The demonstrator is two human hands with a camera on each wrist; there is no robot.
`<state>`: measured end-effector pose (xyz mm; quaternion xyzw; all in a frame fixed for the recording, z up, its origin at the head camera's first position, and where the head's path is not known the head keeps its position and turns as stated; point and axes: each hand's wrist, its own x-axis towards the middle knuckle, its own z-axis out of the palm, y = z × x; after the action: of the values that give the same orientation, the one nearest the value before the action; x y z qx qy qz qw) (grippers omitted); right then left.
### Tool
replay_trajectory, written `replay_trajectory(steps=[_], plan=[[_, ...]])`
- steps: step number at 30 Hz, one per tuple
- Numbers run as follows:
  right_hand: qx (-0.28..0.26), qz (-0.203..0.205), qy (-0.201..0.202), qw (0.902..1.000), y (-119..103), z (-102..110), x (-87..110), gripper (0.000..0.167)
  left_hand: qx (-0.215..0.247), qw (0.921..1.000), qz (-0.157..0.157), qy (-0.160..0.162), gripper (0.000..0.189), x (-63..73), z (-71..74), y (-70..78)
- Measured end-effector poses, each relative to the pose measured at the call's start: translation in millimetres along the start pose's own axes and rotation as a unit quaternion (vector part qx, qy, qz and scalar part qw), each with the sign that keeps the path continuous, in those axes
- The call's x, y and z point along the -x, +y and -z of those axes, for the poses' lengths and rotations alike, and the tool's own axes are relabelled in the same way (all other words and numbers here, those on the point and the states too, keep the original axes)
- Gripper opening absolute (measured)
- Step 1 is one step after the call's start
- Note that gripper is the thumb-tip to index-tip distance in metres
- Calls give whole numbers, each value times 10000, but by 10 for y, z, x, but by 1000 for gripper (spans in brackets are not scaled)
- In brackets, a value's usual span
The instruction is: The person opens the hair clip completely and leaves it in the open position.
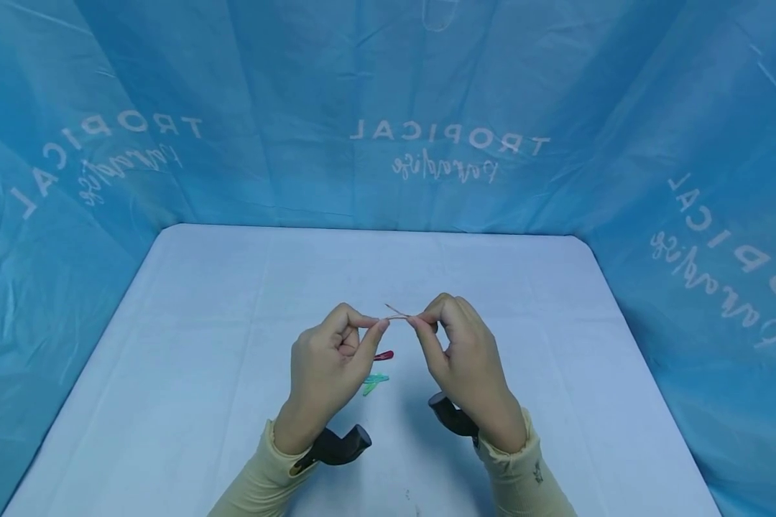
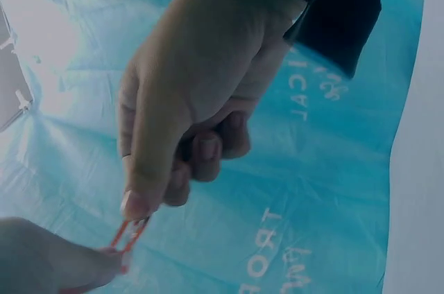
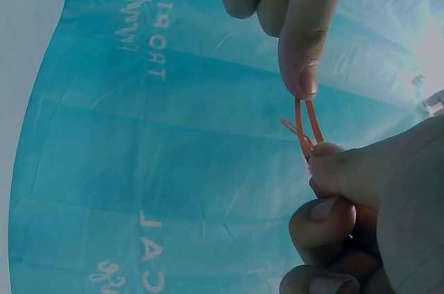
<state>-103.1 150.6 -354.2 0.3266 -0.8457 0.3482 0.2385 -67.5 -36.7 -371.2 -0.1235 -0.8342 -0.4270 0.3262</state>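
Above the table, both hands hold an orange snap hair clip (image 1: 398, 316) stretched between them. My left hand (image 1: 326, 362) pinches one end between thumb and forefinger, its other fingers curled in. The opposite end is pinched by the thumb and forefinger of my right hand (image 1: 468, 355). In the right wrist view the clip (image 3: 302, 134) shows two long orange sides, with a thin tongue standing out at an angle from them. Both ends are hidden under the fingertips. A red hair clip (image 1: 384, 355) lies on the table past the left thumb, partly covered by that hand.
Green and teal hair clips (image 1: 373, 383) lie together on the white tabletop (image 1: 187, 345), nearer than the red one. Blue printed sheeting (image 1: 310, 93) encloses the table at the back and both sides. Each wrist wears a black camera mount (image 1: 343, 445).
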Motion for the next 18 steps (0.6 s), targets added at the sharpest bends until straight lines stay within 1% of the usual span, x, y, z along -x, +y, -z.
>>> replay_trajectory(steps=[2, 3, 5, 7, 8, 10, 12, 15, 18], plan=[[30, -46, -180, 9998, 15, -24, -1, 16, -252, 9996, 65, -67, 15, 9, 28, -38], [47, -86, -302, 9995, 25, -41, 0, 16, -399, 9990, 134, -151, 15, 19, 45, -61], [74, -176, -613, 9979, 48, -93, 11, 16, -730, 9958, 351, -435, 17, 50, 88, -111], [112, -290, -1010, 9944, 73, -174, 35, 14, -1054, 9886, 679, -832, 19, 105, 133, -169], [109, -357, -1226, 9918, 88, -223, 52, 13, -1215, 9832, 870, -1053, 20, 140, 159, -198], [115, -481, -1700, 9842, 111, -331, 86, 12, -1482, 9695, 1267, -1482, 21, 227, 210, -267], [92, -628, -2212, 9732, 135, -443, 120, 11, -1696, 9563, 1575, -1786, 20, 327, 255, -342], [179, -770, -2814, 9563, 186, -602, 185, 10, -1936, 9374, 2017, -2075, 19, 505, 299, -486], [405, -872, -3189, 9429, 286, -722, 295, 8, -2159, 9194, 2435, -2208, 19, 706, 312, -643]])
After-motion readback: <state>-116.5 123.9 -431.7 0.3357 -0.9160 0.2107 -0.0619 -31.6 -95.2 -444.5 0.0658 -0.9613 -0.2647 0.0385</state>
